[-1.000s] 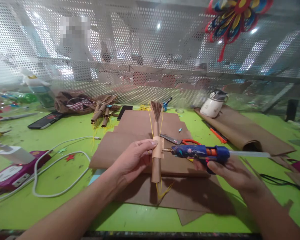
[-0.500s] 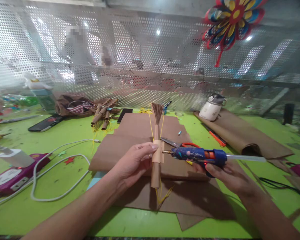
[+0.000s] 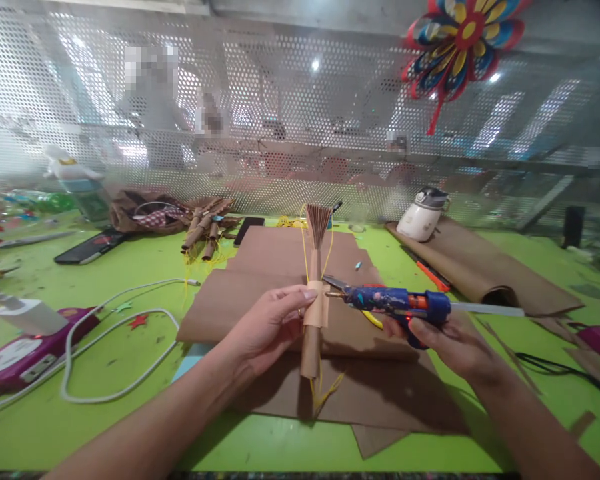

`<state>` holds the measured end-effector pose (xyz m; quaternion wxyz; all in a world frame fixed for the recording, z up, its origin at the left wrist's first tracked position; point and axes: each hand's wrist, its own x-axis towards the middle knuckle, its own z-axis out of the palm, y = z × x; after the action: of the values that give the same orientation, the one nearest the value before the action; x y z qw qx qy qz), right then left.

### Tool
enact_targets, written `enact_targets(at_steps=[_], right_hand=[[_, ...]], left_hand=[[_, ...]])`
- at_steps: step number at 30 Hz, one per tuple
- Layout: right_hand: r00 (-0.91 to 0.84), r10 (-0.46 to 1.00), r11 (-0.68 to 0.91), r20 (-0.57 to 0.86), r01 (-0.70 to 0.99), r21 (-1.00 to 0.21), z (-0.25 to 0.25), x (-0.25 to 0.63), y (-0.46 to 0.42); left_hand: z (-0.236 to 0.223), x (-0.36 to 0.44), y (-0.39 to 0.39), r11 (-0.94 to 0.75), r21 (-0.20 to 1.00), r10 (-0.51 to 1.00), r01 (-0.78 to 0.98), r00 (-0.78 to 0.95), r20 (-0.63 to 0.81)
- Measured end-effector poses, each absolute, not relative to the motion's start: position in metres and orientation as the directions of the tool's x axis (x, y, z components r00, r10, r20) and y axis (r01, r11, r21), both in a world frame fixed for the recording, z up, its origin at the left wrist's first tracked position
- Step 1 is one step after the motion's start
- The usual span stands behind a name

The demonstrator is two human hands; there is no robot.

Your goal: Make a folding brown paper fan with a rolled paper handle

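Note:
My left hand pinches a rolled brown paper tube at its middle, where a lighter paper band wraps round it. The tube stands nearly upright, with a pleated paper fan at its top and yellow string along its sides and below. My right hand grips a blue hot glue gun with a clear glue stick out of its back. The gun's nozzle points left, close to the band's right edge; whether it touches, I cannot tell. Scissors lie partly hidden behind the gun.
Brown paper sheets are stacked beneath my hands on the green table. At left are a purple power strip, a white cable and a phone. Behind lie finished-looking paper rolls. A white bottle stands at right.
The glue gun has shifted slightly left and up, its nozzle nearer the paper band. The tube's fan top has tipped a little to the right. Both hands keep their holds.

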<state>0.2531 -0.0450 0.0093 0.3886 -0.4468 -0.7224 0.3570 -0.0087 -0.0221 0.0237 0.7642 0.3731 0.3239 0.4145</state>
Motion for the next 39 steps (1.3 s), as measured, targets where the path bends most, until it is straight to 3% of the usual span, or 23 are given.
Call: enact_targets(at_steps=[10, 15, 17, 20, 23, 28, 32, 35, 39], right_hand=[[-0.516, 0.836, 0.398, 0.185, 0.340, -0.852, 0.012, 0.265, -0.050], [-0.296, 0.910, 0.398, 0.289, 0.432, -0.809, 0.017, 0.260, -0.038], [-0.202, 0.907, 0.415, 0.369, 0.566, -0.712, 0.015, 0.258, -0.029], [-0.280, 0.861, 0.472, 0.424, 0.749, -0.465, 0.005, 0.260, -0.010], [-0.390, 0.862, 0.480, 0.325, 0.833, -0.274, -0.008, 0.267, 0.006], [-0.392, 0.895, 0.427, 0.211, 0.890, -0.161, -0.023, 0.279, 0.016], [-0.411, 0.860, 0.489, 0.304, 0.833, -0.259, -0.002, 0.263, -0.003], [-0.398, 0.843, 0.536, 0.363, 0.684, -0.495, 0.020, 0.228, -0.029], [-0.310, 0.916, 0.374, 0.253, 0.435, -0.819, 0.025, 0.176, -0.049]], left_hand=[[0.025, -0.011, -0.018, 0.339, 0.833, 0.913, -0.437, 0.366, -0.180], [0.018, -0.013, -0.011, 0.304, 0.854, 0.929, -0.423, 0.331, -0.166], [0.015, -0.013, -0.008, 0.288, 0.861, 0.933, -0.418, 0.326, -0.154], [0.010, -0.012, -0.004, 0.258, 0.866, 0.939, -0.427, 0.321, -0.121], [0.006, -0.011, -0.002, 0.232, 0.870, 0.947, -0.435, 0.306, -0.099], [0.006, -0.011, -0.005, 0.122, 0.902, 0.967, -0.414, 0.255, -0.014], [0.013, -0.009, -0.013, 0.064, 0.905, 0.966, -0.421, 0.254, 0.050], [0.016, -0.007, -0.018, 0.014, 0.902, 0.966, -0.431, 0.239, 0.099], [0.017, -0.005, -0.024, -0.045, 0.904, 0.977, -0.426, 0.172, 0.130]])
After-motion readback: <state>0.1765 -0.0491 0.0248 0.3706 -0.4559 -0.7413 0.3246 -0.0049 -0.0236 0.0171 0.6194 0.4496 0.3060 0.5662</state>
